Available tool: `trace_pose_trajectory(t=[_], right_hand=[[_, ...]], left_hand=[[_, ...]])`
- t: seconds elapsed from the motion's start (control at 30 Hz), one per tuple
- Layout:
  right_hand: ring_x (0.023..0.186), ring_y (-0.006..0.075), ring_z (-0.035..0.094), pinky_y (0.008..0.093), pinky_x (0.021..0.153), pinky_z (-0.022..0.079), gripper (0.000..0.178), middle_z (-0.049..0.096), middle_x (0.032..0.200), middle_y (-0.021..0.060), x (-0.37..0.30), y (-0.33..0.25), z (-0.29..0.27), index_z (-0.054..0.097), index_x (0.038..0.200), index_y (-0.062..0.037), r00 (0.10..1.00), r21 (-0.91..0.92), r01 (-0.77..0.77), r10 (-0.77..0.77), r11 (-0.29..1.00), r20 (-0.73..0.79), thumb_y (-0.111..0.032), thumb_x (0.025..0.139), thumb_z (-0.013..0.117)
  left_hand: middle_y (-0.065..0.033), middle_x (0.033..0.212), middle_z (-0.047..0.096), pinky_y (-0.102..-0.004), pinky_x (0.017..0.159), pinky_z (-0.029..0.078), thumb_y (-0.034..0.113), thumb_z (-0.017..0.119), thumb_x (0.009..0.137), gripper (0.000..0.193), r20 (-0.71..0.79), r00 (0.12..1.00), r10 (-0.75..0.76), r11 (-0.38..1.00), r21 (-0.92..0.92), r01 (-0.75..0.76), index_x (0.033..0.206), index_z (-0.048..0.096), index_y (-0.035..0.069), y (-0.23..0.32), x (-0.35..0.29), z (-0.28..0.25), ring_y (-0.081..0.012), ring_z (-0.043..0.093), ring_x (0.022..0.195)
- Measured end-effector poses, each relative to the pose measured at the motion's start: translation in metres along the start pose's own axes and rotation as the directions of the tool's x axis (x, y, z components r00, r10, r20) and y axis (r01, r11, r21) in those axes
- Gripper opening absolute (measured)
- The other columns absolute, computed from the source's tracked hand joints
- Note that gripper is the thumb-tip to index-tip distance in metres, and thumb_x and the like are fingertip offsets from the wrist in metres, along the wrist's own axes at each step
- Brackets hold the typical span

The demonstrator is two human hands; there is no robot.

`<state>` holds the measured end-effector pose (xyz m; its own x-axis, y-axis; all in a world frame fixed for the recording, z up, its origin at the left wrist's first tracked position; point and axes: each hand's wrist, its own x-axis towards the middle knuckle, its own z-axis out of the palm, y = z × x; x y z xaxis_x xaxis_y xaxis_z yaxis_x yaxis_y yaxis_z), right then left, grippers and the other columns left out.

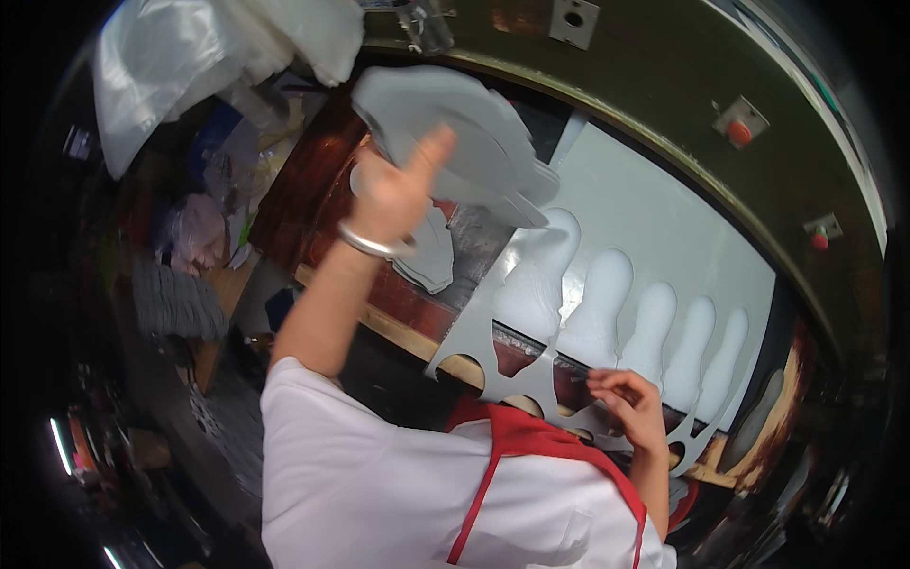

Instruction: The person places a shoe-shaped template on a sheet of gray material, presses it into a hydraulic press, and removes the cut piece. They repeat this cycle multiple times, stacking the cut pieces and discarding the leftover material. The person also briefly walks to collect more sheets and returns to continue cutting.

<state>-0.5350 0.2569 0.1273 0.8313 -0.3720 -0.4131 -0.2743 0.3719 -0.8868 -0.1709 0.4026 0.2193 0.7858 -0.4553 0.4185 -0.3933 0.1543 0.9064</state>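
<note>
My left hand (391,197), blurred by motion and with a silver bangle at its wrist, grips a fanned stack of grey sole-shaped sheets (455,133). Its thumb lies over the top sheet; the other fingers are mostly hidden. A grey sheet with sole-shaped cut-outs (523,381) hangs over the front edge of the work surface. At that sheet's right part is my right hand (630,403), fingers curled; whether they pinch it I cannot tell. White sole shapes (654,327) show in a row through and behind the cut-outs, on a pale board (664,209).
More grey cut pieces (431,256) lie on the reddish-brown surface below my left hand. A dark green machine beam (645,66) with red buttons (738,131) arches across the back. Clear plastic bags (180,66) hang at the upper left. Stacked grey pieces (175,302) stand at the left.
</note>
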Motion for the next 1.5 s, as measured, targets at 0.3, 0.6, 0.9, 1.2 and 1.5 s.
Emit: trace_pose_trajectory(t=[0.3, 0.6, 0.9, 1.2, 1.5], right_hand=[[0.092, 0.021, 0.065, 0.0326, 0.086, 0.052, 0.015, 0.065, 0.105, 0.0178, -0.012, 0.014, -0.031, 0.06, 0.099, 0.0028, 0.989, 0.161, 0.074, -0.052, 0.984, -0.137, 0.001, 0.084, 0.059], [0.092, 0.0218, 0.066, 0.0332, 0.086, 0.052, 0.016, 0.067, 0.103, 0.0178, -0.007, 0.014, -0.035, 0.06, 0.099, 0.0033, 0.996, 0.127, 0.009, 0.003, 0.992, -0.093, 0.004, 0.084, 0.06], [0.089, 0.0225, 0.067, 0.0332, 0.083, 0.053, 0.014, 0.067, 0.101, 0.0174, 0.01, 0.007, -0.035, 0.06, 0.1, 0.0037, 0.997, 0.018, -0.043, 0.044, 0.999, -0.069, 0.002, 0.086, 0.06], [0.094, 0.029, 0.065, 0.0393, 0.084, 0.053, 0.027, 0.065, 0.105, 0.0199, -0.062, 0.008, -0.124, 0.057, 0.108, 0.0024, 0.922, 0.031, 0.008, 0.005, 0.999, -0.386, -0.014, 0.088, 0.064], [0.094, 0.0357, 0.062, 0.0418, 0.082, 0.053, 0.039, 0.062, 0.106, 0.0275, -0.175, 0.061, -0.214, 0.054, 0.118, 0.0063, 0.396, -0.697, -0.397, -0.574, 0.597, -0.717, -0.015, 0.087, 0.066]], left_hand=[[-0.0141, 0.115, 0.065, -0.0345, 0.088, 0.053, -0.011, 0.06, 0.067, 0.051, 0.423, 0.819, 0.389, 0.582, 0.576, -0.574, 0.116, 0.064, 0.005, -0.042, 0.005, -0.078, -0.0295, 0.065, 0.103], [-0.0168, 0.133, 0.049, -0.0475, 0.111, 0.031, 0.002, 0.057, 0.078, 0.051, 0.639, 0.731, -0.239, 0.389, 0.753, -0.53, 0.128, 0.053, 0.009, -0.115, -0.085, -0.079, -0.0344, 0.041, 0.13], [-0.0128, 0.107, 0.063, -0.0425, 0.101, 0.038, 0.024, 0.055, 0.079, 0.034, 0.421, 0.809, -0.411, 0.253, 0.905, -0.343, 0.104, 0.066, 0.004, -0.14, -0.016, 0.001, -0.0276, 0.054, 0.109], [-0.0114, 0.098, 0.066, -0.0369, 0.093, 0.042, 0.034, 0.053, 0.076, 0.033, 0.293, 0.841, -0.456, 0.21, 0.953, -0.219, 0.09, 0.073, 0.012, -0.145, -0.046, -0.057, -0.0262, 0.056, 0.102], [-0.0088, 0.083, 0.07, -0.0427, 0.098, 0.037, 0.024, 0.051, 0.083, 0.025, 0.383, 0.825, -0.414, 0.086, 0.919, -0.384, 0.086, 0.072, 0.012, -0.113, -0.025, 0.011, -0.0246, 0.066, 0.082]])
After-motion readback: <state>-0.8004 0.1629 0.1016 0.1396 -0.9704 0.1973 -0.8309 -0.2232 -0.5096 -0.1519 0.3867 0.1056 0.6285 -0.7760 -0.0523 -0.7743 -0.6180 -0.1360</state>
